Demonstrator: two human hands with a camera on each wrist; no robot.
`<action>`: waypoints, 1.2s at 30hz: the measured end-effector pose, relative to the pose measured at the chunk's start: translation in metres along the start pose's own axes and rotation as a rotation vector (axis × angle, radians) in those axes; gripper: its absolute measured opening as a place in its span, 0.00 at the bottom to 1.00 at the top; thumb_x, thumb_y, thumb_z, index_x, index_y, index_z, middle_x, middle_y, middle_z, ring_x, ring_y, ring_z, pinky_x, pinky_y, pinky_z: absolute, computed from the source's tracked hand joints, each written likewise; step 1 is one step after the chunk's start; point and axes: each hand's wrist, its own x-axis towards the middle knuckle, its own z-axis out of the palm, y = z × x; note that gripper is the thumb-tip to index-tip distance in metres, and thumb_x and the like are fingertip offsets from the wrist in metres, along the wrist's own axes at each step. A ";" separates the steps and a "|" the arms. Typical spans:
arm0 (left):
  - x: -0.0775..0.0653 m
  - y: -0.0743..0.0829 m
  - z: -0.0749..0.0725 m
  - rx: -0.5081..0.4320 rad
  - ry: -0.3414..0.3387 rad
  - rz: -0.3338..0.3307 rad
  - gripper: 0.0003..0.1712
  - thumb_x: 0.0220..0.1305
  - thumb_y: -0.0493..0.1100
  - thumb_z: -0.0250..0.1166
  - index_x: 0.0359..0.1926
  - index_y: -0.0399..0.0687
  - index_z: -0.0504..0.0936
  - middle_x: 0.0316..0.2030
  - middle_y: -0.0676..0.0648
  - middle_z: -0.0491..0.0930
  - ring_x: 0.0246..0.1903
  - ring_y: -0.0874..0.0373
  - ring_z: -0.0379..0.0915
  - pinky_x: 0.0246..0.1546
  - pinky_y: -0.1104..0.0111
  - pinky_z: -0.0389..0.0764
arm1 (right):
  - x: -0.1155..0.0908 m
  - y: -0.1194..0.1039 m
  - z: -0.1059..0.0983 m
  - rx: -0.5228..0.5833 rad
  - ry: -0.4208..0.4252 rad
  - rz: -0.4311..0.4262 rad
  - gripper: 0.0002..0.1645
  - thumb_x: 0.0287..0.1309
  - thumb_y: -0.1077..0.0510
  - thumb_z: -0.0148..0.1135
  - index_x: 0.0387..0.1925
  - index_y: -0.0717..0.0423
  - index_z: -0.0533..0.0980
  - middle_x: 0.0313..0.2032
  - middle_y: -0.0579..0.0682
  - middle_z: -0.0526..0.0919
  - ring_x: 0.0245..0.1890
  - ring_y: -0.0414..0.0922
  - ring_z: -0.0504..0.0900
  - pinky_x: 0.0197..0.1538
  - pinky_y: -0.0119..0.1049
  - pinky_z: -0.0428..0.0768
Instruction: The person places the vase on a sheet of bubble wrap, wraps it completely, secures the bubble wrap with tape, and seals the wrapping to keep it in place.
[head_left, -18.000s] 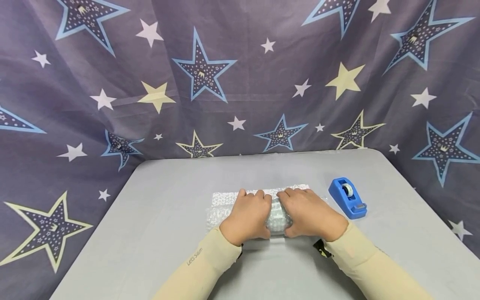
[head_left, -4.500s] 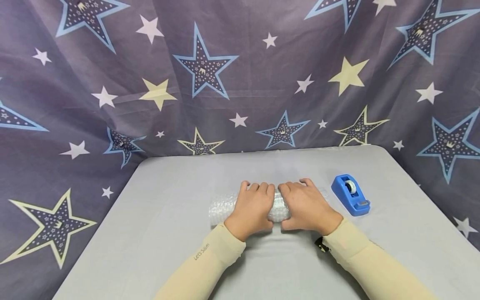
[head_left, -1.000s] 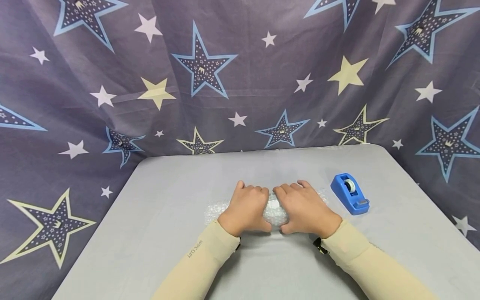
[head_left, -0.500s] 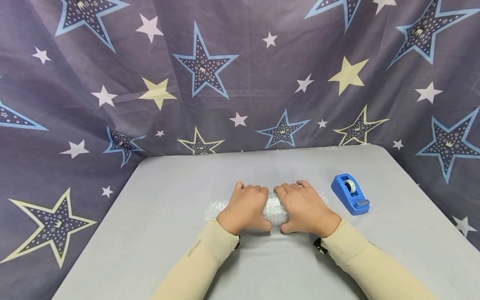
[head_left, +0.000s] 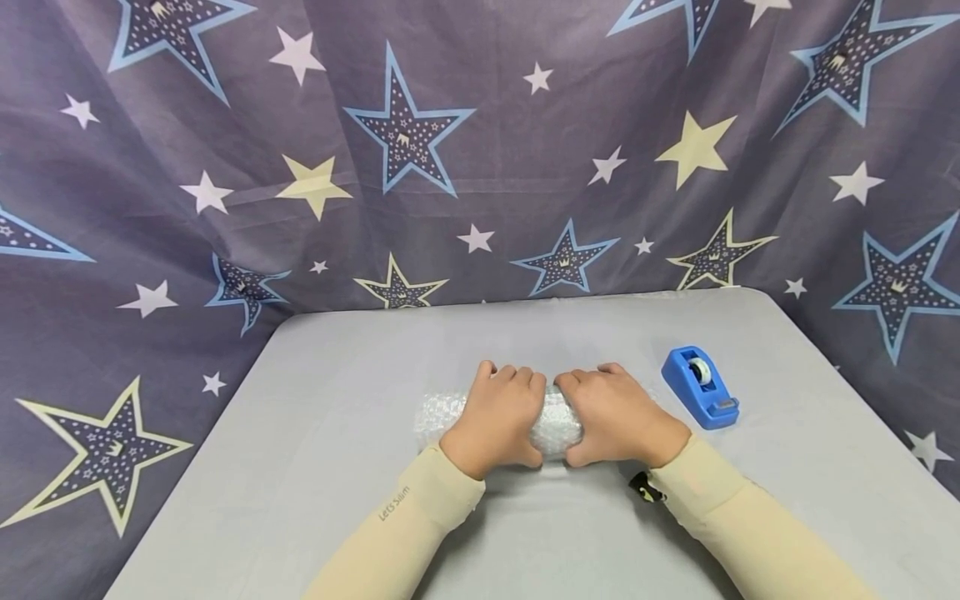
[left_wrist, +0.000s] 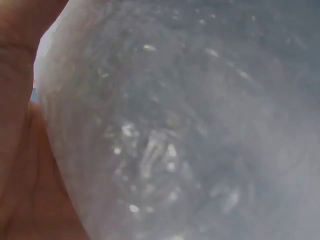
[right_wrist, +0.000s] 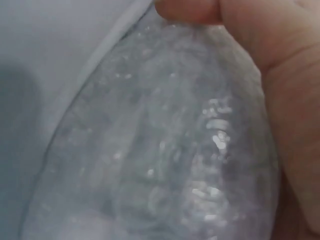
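Note:
A roll of clear bubble wrap (head_left: 553, 427) lies crosswise on the table in the head view. My left hand (head_left: 501, 417) grips it left of the middle, thumb on the near side and fingers over the far side. My right hand (head_left: 618, 417) holds it the same way a little farther right. Between the hands a short stretch of wrap shows, and its left end sticks out past the left hand. Close up, the wrap (left_wrist: 150, 125) fills the left wrist view beside the palm. In the right wrist view, thumb and palm lie against the wrap (right_wrist: 160, 140). Whatever the roll contains is hidden.
A blue tape dispenser (head_left: 700, 387) with a roll of tape stands right of the hands. The table (head_left: 360, 367) has a pale grey cover. Behind it hangs a dark curtain (head_left: 480, 167) printed with stars.
Eighteen seconds ago a flat flap of bubble wrap lay behind the roll; now it is wound in. Over the last second the roll has turned and both hands have shifted slightly right.

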 end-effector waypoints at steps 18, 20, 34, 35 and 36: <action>0.003 0.000 0.000 -0.047 0.041 0.038 0.38 0.27 0.68 0.79 0.36 0.51 0.78 0.27 0.55 0.79 0.24 0.58 0.74 0.35 0.61 0.59 | -0.003 0.001 -0.005 0.024 -0.033 -0.002 0.49 0.25 0.33 0.77 0.52 0.53 0.75 0.42 0.44 0.83 0.43 0.44 0.83 0.56 0.59 0.77; 0.003 -0.002 0.001 -0.065 0.033 0.033 0.36 0.27 0.68 0.78 0.36 0.52 0.79 0.27 0.55 0.79 0.24 0.59 0.73 0.35 0.61 0.58 | -0.003 0.001 -0.005 0.019 -0.015 -0.014 0.49 0.25 0.34 0.77 0.52 0.52 0.75 0.43 0.44 0.84 0.44 0.45 0.83 0.56 0.57 0.77; 0.001 -0.005 -0.005 -0.202 -0.099 0.031 0.32 0.29 0.65 0.77 0.34 0.55 0.78 0.26 0.58 0.78 0.22 0.62 0.70 0.34 0.60 0.58 | -0.004 0.001 -0.011 0.114 -0.041 -0.071 0.39 0.27 0.37 0.77 0.44 0.49 0.76 0.33 0.37 0.78 0.31 0.36 0.77 0.43 0.42 0.80; 0.001 -0.005 -0.007 -0.218 -0.116 0.034 0.31 0.29 0.65 0.77 0.33 0.56 0.77 0.25 0.58 0.78 0.22 0.62 0.69 0.34 0.61 0.58 | -0.004 0.001 -0.012 0.135 -0.052 -0.076 0.38 0.27 0.38 0.78 0.43 0.48 0.76 0.32 0.36 0.78 0.30 0.35 0.76 0.41 0.40 0.80; 0.000 -0.005 -0.009 -0.231 -0.132 0.035 0.30 0.30 0.64 0.77 0.32 0.56 0.77 0.24 0.59 0.77 0.22 0.62 0.69 0.34 0.61 0.58 | -0.004 0.001 -0.012 0.159 -0.066 -0.077 0.37 0.27 0.39 0.78 0.43 0.47 0.76 0.32 0.35 0.77 0.29 0.34 0.75 0.39 0.38 0.79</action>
